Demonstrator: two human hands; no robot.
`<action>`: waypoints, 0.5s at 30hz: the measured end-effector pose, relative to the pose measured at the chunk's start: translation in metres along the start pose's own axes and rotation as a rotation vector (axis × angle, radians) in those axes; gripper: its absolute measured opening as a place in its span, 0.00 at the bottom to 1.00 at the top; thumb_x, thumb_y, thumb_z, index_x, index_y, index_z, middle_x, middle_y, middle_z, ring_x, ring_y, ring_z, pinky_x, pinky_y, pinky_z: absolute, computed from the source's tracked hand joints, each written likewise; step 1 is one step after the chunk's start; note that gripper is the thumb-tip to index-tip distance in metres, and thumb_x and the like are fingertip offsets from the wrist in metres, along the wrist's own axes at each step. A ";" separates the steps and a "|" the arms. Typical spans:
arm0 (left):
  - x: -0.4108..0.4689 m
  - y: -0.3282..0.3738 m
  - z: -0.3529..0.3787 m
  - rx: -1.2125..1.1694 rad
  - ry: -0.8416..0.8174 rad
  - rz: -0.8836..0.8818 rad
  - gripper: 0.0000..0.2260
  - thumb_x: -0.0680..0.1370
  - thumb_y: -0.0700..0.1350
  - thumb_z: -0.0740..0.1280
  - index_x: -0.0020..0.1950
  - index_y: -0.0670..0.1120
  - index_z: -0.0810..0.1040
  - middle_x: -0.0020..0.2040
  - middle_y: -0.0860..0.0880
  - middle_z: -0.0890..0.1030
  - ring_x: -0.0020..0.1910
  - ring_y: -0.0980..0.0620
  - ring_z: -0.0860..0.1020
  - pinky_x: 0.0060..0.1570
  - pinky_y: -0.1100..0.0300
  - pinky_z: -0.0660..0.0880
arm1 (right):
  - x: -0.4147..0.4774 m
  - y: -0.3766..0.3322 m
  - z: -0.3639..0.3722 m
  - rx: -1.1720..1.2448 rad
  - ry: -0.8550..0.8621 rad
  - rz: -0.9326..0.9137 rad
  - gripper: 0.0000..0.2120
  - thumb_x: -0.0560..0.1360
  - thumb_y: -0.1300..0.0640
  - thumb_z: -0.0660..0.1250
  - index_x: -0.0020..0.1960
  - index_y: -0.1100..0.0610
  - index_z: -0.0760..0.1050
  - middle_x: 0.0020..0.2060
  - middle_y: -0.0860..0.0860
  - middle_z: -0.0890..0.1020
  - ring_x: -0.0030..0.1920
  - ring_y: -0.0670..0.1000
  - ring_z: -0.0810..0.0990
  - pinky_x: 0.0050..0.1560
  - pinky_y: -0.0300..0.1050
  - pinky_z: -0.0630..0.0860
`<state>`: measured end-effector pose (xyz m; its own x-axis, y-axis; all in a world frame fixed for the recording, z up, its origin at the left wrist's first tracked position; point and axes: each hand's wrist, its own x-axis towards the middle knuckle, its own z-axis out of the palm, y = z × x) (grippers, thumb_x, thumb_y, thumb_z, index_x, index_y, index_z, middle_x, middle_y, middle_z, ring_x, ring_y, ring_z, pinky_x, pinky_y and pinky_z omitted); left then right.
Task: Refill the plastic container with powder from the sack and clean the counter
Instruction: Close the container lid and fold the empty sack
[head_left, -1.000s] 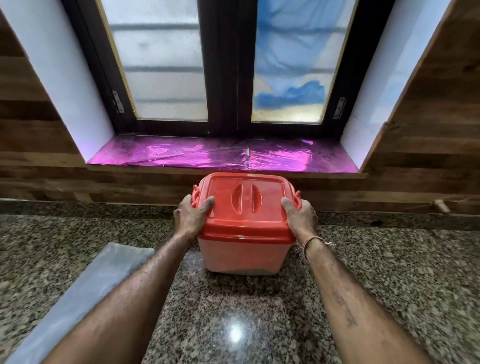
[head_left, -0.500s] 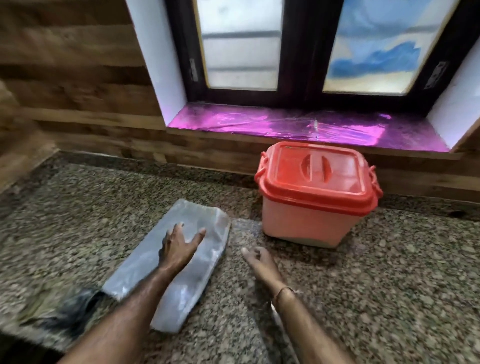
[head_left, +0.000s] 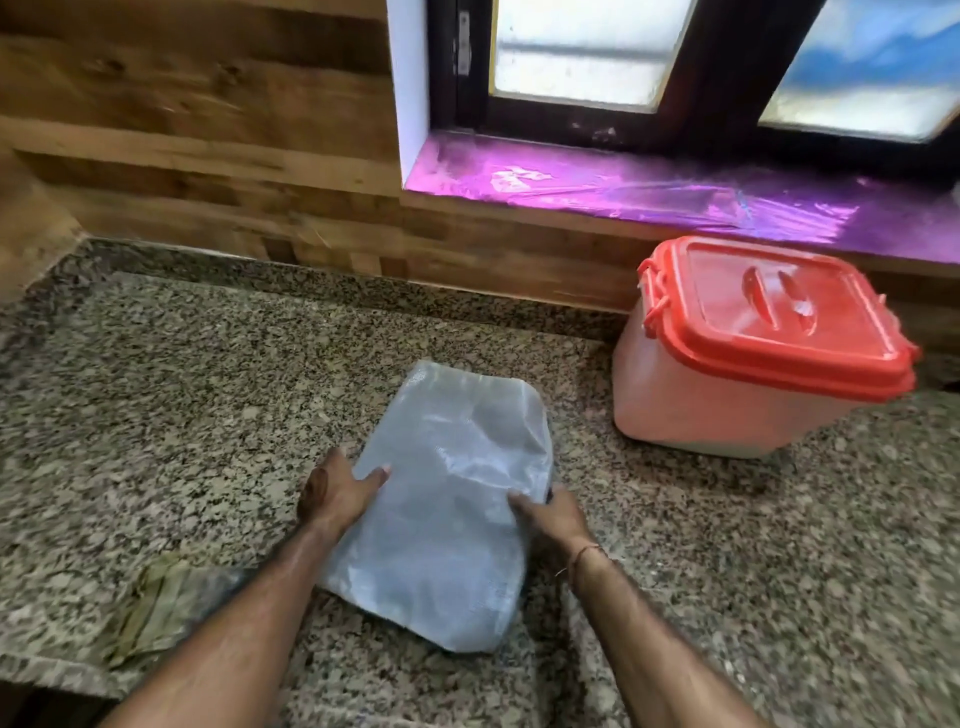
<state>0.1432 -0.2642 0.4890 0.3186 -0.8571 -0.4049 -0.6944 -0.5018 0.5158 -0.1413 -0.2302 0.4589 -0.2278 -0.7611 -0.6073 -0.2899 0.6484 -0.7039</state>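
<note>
The flat sack (head_left: 447, 499) lies on the worktop (head_left: 208, 389) between the fingers of the left hand (head_left: 332, 493) and right hand (head_left: 553, 517), with the thumbs on its edges. Gripped or not, I cannot tell. Beyond the right fingers the container (head_left: 727, 410) stands lidded: refilling looks done, cleaning remains.

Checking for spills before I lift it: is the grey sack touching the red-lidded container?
Apart. The head view shows a strip of bare granite counter between the sack and the container.

1. The left hand (head_left: 337, 493) and right hand (head_left: 550, 519) were bare, as were both forearms.
2. A thin reddish thread bracelet (head_left: 584, 556) circled the right wrist, its frayed end sticking out.
</note>
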 end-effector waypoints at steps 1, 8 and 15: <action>0.006 0.000 -0.002 0.006 -0.024 0.020 0.31 0.78 0.60 0.70 0.74 0.43 0.71 0.67 0.42 0.80 0.59 0.42 0.79 0.53 0.54 0.74 | -0.004 -0.008 0.002 0.042 0.015 0.059 0.25 0.70 0.39 0.75 0.54 0.60 0.82 0.48 0.50 0.86 0.46 0.52 0.85 0.51 0.47 0.83; 0.033 0.000 -0.003 -0.010 -0.110 -0.004 0.13 0.76 0.54 0.74 0.42 0.46 0.77 0.39 0.49 0.81 0.36 0.48 0.78 0.35 0.60 0.71 | -0.014 -0.022 -0.007 0.058 0.032 0.191 0.12 0.80 0.53 0.68 0.44 0.61 0.79 0.39 0.54 0.83 0.35 0.48 0.80 0.31 0.36 0.76; 0.047 -0.021 0.006 -0.252 -0.280 -0.115 0.07 0.78 0.41 0.74 0.43 0.38 0.84 0.42 0.41 0.87 0.43 0.41 0.86 0.50 0.40 0.83 | -0.012 -0.021 -0.011 0.679 -0.177 0.275 0.20 0.75 0.62 0.73 0.66 0.56 0.75 0.58 0.55 0.79 0.43 0.53 0.86 0.35 0.52 0.85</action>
<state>0.1686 -0.2929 0.4548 0.1723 -0.7461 -0.6432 -0.4731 -0.6354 0.6103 -0.1427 -0.2349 0.4851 -0.0399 -0.5939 -0.8035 0.4061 0.7251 -0.5561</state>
